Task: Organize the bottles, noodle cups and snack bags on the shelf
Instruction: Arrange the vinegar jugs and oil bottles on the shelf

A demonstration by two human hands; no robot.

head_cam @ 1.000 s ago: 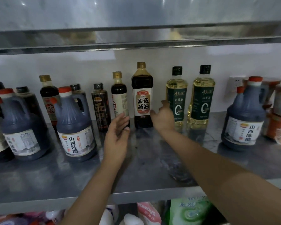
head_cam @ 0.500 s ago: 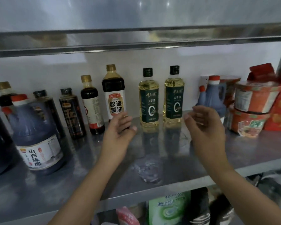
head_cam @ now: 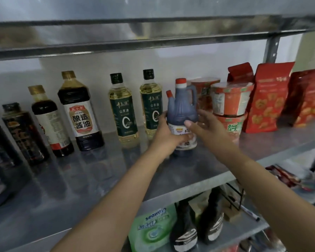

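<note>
Now upright on the steel shelf (head_cam: 80, 179): dark vinegar jug (head_cam: 182, 108), red cap, side handle, white label. Left hand (head_cam: 168, 132) wrapped round the jug's lower body from its left, fingers curled across the label. Right hand (head_cam: 207, 128) spread wide at the jug's right, thumb tip laid on the front just above the label, fingers fairly straight and reaching along the flank, not closed round anything. Just left of the jug, two green-labelled oil bottles (head_cam: 123, 110) side by side, the nearer partly behind the left hand. Farther left of the jug, a tall soy sauce bottle (head_cam: 80, 110), then smaller dark bottles (head_cam: 49, 120) trailing off. Just right of the jug and slightly behind, stacked red noodle cups (head_cam: 229, 99). Beyond those, well right of the jug, red snack bags (head_cam: 267, 99) standing upright.
</note>
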